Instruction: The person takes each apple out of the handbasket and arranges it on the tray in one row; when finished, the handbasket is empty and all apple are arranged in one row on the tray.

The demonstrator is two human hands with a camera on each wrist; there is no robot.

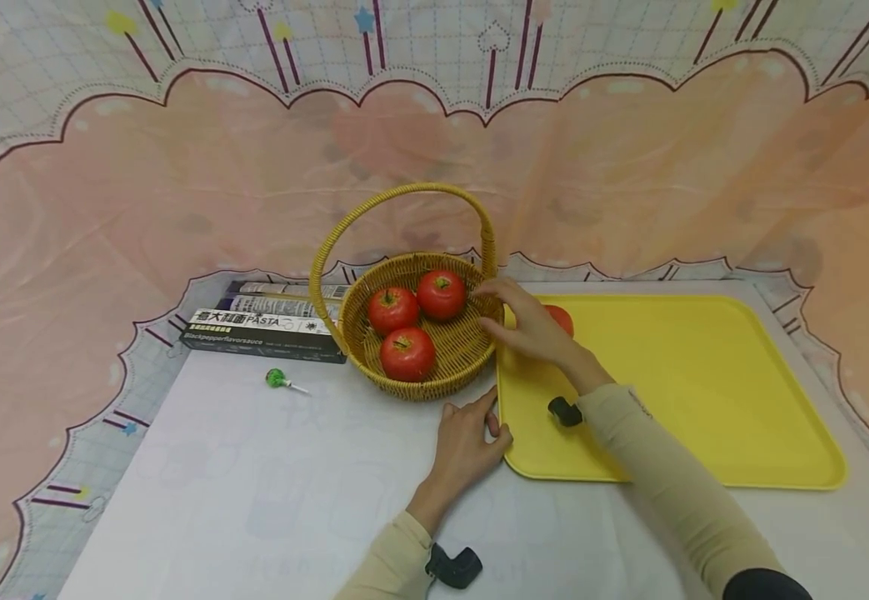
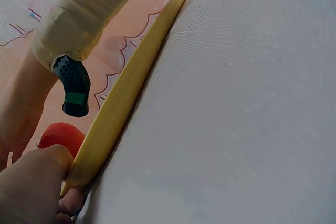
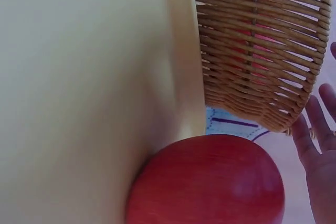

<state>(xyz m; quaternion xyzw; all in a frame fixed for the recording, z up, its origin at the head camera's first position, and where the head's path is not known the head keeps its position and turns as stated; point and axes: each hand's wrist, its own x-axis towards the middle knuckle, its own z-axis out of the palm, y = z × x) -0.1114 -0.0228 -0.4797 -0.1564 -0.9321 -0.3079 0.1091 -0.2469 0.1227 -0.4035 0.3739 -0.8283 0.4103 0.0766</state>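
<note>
My left hand (image 1: 467,446) grips the near left edge of the yellow tray (image 1: 674,392); in the left wrist view its thumb lies over the rim and fingertips curl below it. My right hand (image 1: 527,325) reaches across the tray's left edge to the woven basket (image 1: 449,390), fingers spread and fairly straight, with fingertips right at its rim. Three red apples (image 1: 407,354) lie inside the basket, toward its left and back. Another red apple (image 3: 210,182) sits on the tray near its left edge, partly hidden behind my right hand in the head view.
Left of the basket lie a black-and-white pasta box (image 1: 262,333) and further packages (image 1: 284,290) behind it. A green lollipop (image 1: 277,378) lies on the white table (image 1: 269,500) in front of them. A patterned curtain (image 1: 254,183) hangs behind the table.
</note>
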